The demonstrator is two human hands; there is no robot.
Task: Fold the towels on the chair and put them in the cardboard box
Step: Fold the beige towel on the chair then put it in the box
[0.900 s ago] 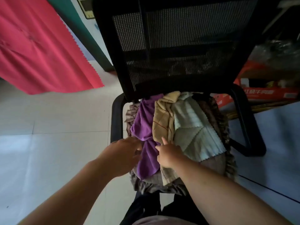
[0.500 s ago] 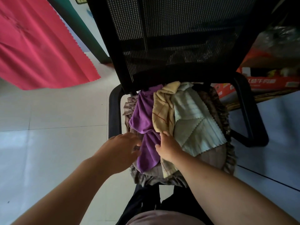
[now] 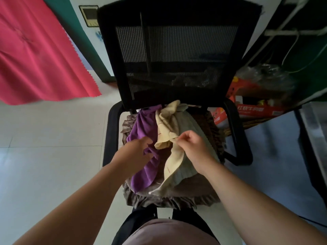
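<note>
Three towels lie in a loose pile on the black mesh chair (image 3: 177, 55), on its brown ruffled seat cushion (image 3: 191, 190). A purple towel (image 3: 145, 167) is on the left, a cream-yellow towel (image 3: 166, 128) in the middle, and a pale grey-green towel (image 3: 189, 124) on the right. My right hand (image 3: 192, 144) pinches an edge of the cream-yellow towel and holds it lifted off the pile. My left hand (image 3: 136, 154) rests on the purple towel with fingers spread, holding nothing.
A red printed cardboard box (image 3: 251, 108) with clutter and plastic wrap sits behind the chair on the right. A pink cloth (image 3: 35, 55) hangs at the left. The chair's black armrests (image 3: 110, 135) flank the seat. White tiled floor (image 3: 49, 156) lies to the left.
My right hand has pinched the cream-yellow towel's edge and raised it, bunching that towel. My left hand moved forward onto the purple towel. The view has tilted up slightly.
</note>
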